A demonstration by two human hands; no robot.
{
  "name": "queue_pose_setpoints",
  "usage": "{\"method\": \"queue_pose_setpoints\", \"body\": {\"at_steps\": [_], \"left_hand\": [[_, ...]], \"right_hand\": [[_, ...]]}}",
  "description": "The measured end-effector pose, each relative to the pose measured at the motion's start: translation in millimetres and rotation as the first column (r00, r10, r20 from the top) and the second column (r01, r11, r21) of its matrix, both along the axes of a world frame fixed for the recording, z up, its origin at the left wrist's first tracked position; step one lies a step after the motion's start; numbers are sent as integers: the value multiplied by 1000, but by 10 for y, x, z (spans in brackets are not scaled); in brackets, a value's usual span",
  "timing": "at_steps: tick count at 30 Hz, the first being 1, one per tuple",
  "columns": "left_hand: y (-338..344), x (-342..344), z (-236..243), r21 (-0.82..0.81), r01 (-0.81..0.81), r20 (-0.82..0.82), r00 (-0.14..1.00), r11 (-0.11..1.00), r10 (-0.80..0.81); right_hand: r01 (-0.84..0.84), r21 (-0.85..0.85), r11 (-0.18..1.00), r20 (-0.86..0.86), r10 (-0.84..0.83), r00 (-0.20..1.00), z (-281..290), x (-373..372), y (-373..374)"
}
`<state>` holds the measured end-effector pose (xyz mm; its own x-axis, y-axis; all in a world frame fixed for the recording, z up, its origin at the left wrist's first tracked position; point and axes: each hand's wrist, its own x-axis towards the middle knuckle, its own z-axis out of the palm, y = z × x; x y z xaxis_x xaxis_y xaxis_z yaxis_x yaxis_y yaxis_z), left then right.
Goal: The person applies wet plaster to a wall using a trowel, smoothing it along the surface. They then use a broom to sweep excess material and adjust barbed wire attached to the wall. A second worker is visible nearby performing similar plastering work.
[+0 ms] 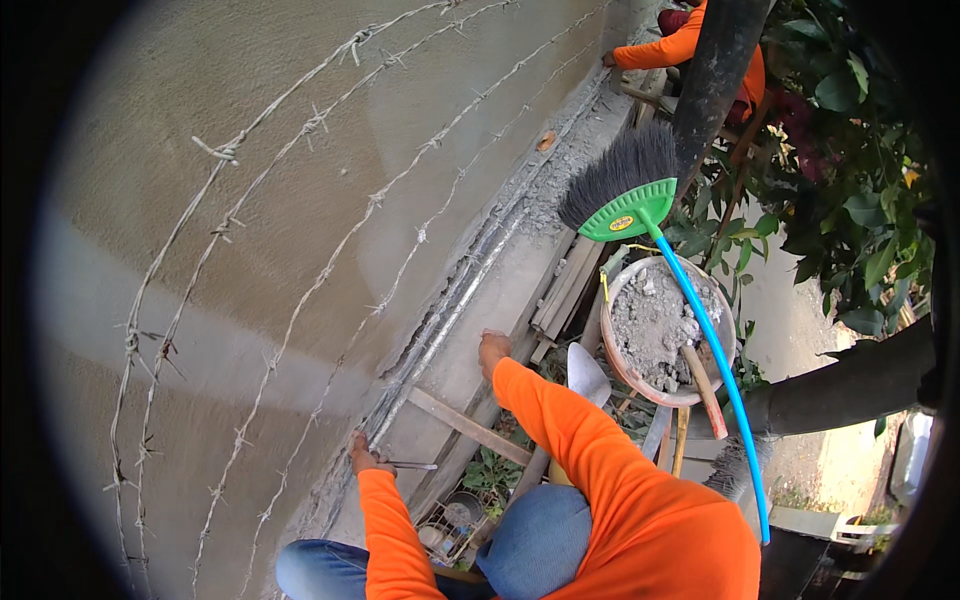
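My left hand (366,455) is closed around a thin, dark tool with a pale tip (414,465), at the near end of the narrow groove along the wall's foot. Its fingertips are close to a long, pale metal bar (446,326) lying in that groove; whether they touch it I cannot tell. Farther along, my right hand (493,351) rests closed by the concrete ledge (480,300), its fingers curled and mostly hidden, so anything inside them does not show. Both arms are in orange sleeves, and my denim-covered knees are below.
Barbed wire (375,198) runs in several strands before the plastered wall (180,290). At right, a bucket of grey rubble (650,310) has a blue-handled broom (700,310) across it. A trowel blade (588,375) is beside it. A co-worker in orange (680,45) reaches toward the far wall.
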<state>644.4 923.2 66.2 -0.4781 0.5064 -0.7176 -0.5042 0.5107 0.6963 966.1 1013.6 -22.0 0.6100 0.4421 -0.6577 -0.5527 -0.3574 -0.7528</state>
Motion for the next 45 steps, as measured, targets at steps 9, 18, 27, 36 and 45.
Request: {"method": "queue_pose_setpoints", "body": {"at_steps": [9, 18, 27, 36, 45], "left_hand": [[73, 129, -123, 14, -104, 33, 994, 995, 103], [111, 71, -264, -17, -128, 57, 990, 992, 129], [-132, 331, -514, 69, -83, -152, 984, 994, 92], [-169, 195, -982, -154, -72, 58, 995, 985, 82], [-91, -148, -783, -65, -176, 252, 950, 982, 187]], "right_hand": [[175, 353, 919, 232, -267, 936, 1202, 602, -498], [-394, -272, 878, 3, 410, 912, 384, 56, -914], [-380, -411, 828, 107, 458, 882, -575, 895, -475], [73, -500, 863, 793, 423, 440, 295, 754, -289], [-385, -68, 920, 382, 381, 842, 35, 1168, 643]]}}
